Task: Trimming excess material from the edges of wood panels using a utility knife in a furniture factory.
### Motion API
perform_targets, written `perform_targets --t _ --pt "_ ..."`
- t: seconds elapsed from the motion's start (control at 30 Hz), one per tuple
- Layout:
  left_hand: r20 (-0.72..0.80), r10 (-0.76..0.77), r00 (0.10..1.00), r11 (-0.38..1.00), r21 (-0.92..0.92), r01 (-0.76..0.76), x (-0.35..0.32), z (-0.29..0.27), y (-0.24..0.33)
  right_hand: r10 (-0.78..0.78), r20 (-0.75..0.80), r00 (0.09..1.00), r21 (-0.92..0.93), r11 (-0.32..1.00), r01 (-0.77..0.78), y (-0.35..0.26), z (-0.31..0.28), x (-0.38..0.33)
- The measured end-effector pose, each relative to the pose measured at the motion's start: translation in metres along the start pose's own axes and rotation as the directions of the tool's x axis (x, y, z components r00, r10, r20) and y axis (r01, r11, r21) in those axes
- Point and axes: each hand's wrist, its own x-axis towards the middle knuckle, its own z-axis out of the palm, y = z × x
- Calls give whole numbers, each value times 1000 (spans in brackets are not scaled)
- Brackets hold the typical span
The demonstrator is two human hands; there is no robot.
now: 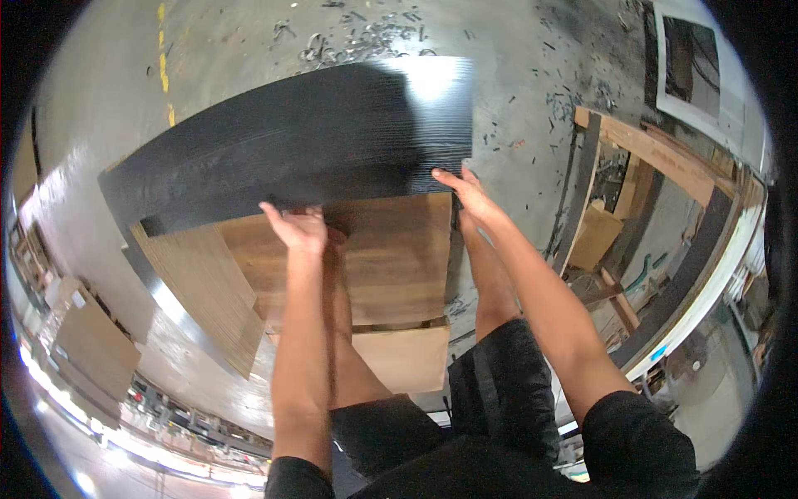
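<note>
A long black panel (283,133) with a fine wood-grain face spans the view in front of me, its right end shining under a light. My left hand (298,229) is at its near edge, thumb out to the left and the other fingers partly hidden under the edge. My right hand (470,193) grips the near right corner, thumb on the top face and fingers round the end. Beneath the near edge lie brown wood-grain boards (382,258), and a stack of thin brown sheets (204,283) shows on the left.
To the right stands a wooden frame rack (586,191) with dark padded rails and offcuts inside. Dark strips and shavings (357,41) litter the concrete floor beyond the panel. A brown board stack (91,349) stands at far left. My legs are close to the boards.
</note>
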Motion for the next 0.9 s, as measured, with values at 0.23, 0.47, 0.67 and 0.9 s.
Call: perform_targets --t 0.23,0.47,0.67,0.9 --pt "119 -73 990 995 69 65 -51 59 -95 -175 -118 977 -4 984 176 34 -51 -20" --pt "158 49 986 425 890 -164 -67 -70 -72 -544 451 707 -854 -34 519 78 -65 -122" --pt "319 10 948 365 881 -300 -206 -31 -99 -374 765 524 -638 -548 540 124 -88 -186" --pt "461 142 876 322 815 -481 -325 -9 -46 -311 685 659 -728 -343 594 56 -135 -219"
